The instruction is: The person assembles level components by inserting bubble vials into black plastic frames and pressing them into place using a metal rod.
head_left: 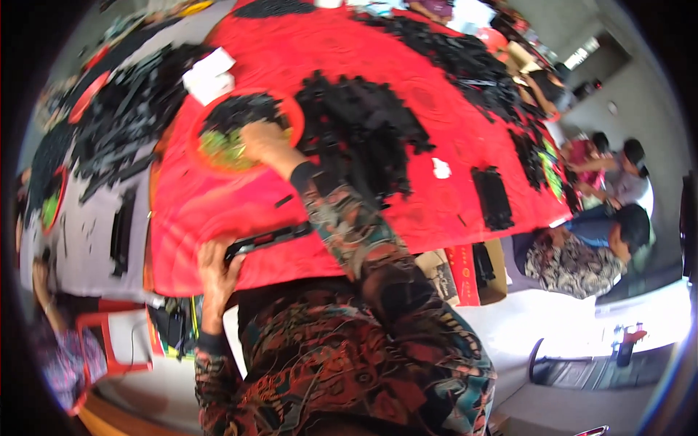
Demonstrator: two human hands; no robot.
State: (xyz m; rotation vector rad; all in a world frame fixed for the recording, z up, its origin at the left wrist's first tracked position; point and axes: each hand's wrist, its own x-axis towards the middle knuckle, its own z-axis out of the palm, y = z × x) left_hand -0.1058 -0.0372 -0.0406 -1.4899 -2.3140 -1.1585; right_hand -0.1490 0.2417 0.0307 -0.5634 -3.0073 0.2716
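Note:
Near the front edge of the red-covered table (407,211), my left hand (217,265) is closed around one end of a long black plastic part (270,238). The part lies slantwise and has a slot along it. My right arm stretches forward, and my right hand (263,142) reaches into a round orange-red basin (294,116). Small yellow-green pieces (218,149) fill the basin's near side, and small black pieces (243,110) its far side. My right fingers are hidden among these pieces and blurred. A short dark piece (283,201) rests on the cloth between the basin and the black part.
Beyond the basin's right side spreads a heap of black parts (363,131). White paper (209,76) lies behind the basin. A neat stack of black strips (492,198) sits at the right. Below the edge stands a cardboard box (491,280). Other people (582,254) sit around.

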